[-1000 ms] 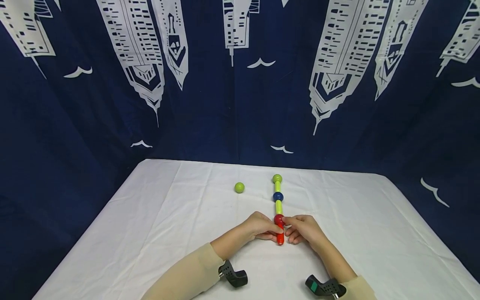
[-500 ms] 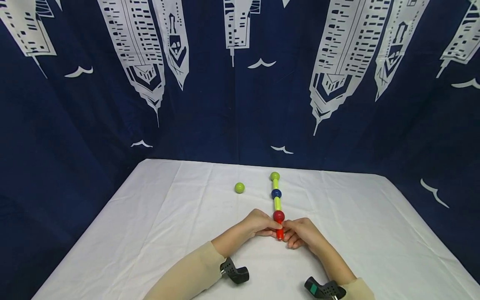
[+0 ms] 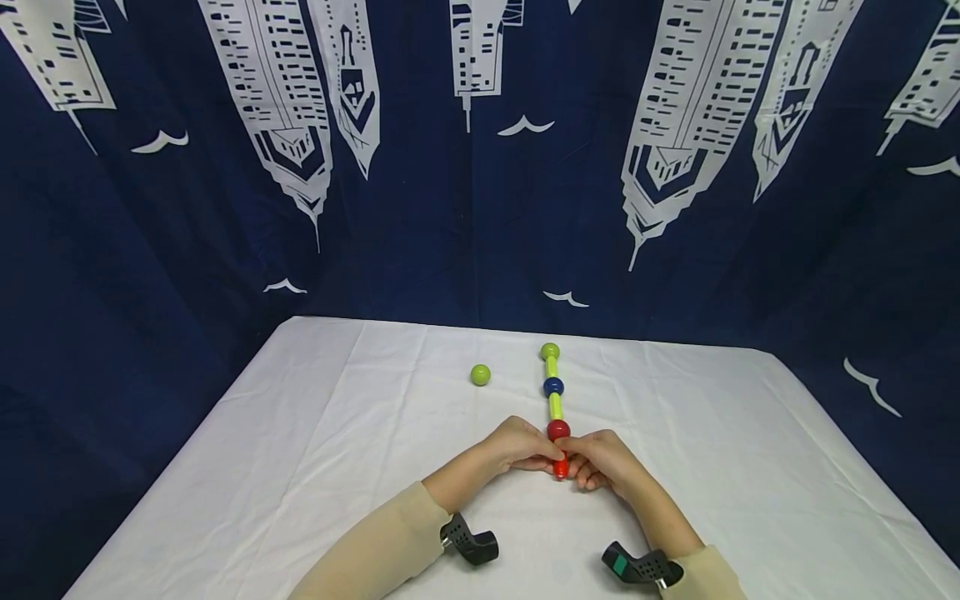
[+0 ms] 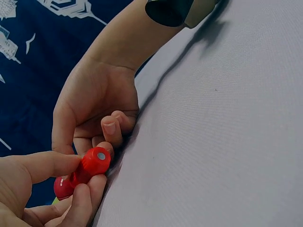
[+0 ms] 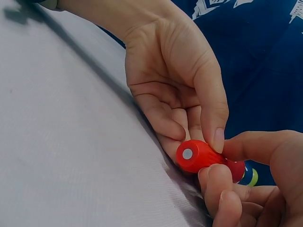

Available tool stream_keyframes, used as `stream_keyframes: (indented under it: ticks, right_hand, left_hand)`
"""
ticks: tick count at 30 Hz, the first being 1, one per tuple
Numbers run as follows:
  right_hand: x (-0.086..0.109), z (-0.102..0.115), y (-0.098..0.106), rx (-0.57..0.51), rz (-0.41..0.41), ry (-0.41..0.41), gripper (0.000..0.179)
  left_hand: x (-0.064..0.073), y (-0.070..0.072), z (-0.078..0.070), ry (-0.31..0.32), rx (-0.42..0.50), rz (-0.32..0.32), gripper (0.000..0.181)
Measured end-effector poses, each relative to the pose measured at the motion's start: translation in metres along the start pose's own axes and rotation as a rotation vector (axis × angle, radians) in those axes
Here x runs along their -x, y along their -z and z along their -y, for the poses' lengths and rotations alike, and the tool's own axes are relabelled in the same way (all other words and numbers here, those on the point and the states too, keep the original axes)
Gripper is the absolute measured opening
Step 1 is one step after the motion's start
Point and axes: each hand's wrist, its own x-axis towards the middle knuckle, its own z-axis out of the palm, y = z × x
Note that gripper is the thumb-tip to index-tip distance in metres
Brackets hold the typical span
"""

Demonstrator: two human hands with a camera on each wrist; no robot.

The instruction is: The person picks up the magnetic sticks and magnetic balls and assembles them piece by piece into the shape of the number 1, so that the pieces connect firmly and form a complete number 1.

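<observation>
My left hand [image 3: 521, 444] and right hand [image 3: 606, 458] meet at a short red magnetic rod [image 3: 561, 470], each pinching it between thumb and fingers. A silver disc shows on the rod's near end [image 5: 188, 153] in both wrist views. The rod's far end joins a red ball [image 3: 558, 429]. Beyond it, in a line running away from me, come a yellow-green rod [image 3: 555, 407], a dark blue ball [image 3: 553, 387], another yellow-green rod [image 3: 552, 367] and a green ball [image 3: 550, 351]. Fingers hide part of the red rod.
A loose green ball [image 3: 481, 375] lies left of the chain's far end. White cloth covers the table [image 3: 300, 467]. Behind its far edge hangs a dark blue curtain [image 3: 420, 242] with white building prints. Each wrist carries a black camera [image 3: 476, 546].
The chain has slid slightly away from me, and its near end sits farther up. My right thumb has shifted from the red ball onto the red rod. The loose green ball stays put.
</observation>
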Motion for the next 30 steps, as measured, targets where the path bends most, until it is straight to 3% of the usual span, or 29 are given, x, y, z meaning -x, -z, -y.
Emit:
stream_keyframes:
  ticks: [7, 10, 14, 19, 23, 26, 30]
  right_hand:
    - [-0.001, 0.000, -0.001, -0.002, -0.004, -0.001, 0.035]
    - [-0.001, 0.000, -0.002, 0.009, -0.018, -0.002, 0.035]
    - [-0.001, 0.000, -0.004, 0.024, -0.043, -0.020, 0.035]
    - [-0.002, 0.001, -0.005, 0.026, -0.058, -0.040, 0.035]
    - [-0.002, 0.000, -0.004, 0.025, -0.056, -0.041, 0.035]
    - [-0.003, 0.001, -0.004, 0.026, -0.062, -0.044, 0.035]
    - [-0.003, 0.001, -0.005, 0.031, -0.076, -0.051, 0.035]
  left_hand:
    - [0.007, 0.000, 0.000, -0.119, -0.073, -0.013, 0.008]
    - [0.007, 0.006, -0.001, -0.144, -0.110, -0.056, 0.009]
    - [0.004, 0.025, -0.004, -0.192, -0.201, -0.174, 0.009]
    - [-0.002, 0.058, -0.009, -0.301, -0.350, -0.406, 0.007]
    - [-0.008, 0.080, -0.014, -0.318, -0.378, -0.561, 0.011]
    - [-0.013, 0.093, -0.017, -0.303, -0.387, -0.618, 0.018]
    - [-0.020, 0.101, -0.019, -0.299, -0.392, -0.622, 0.031]
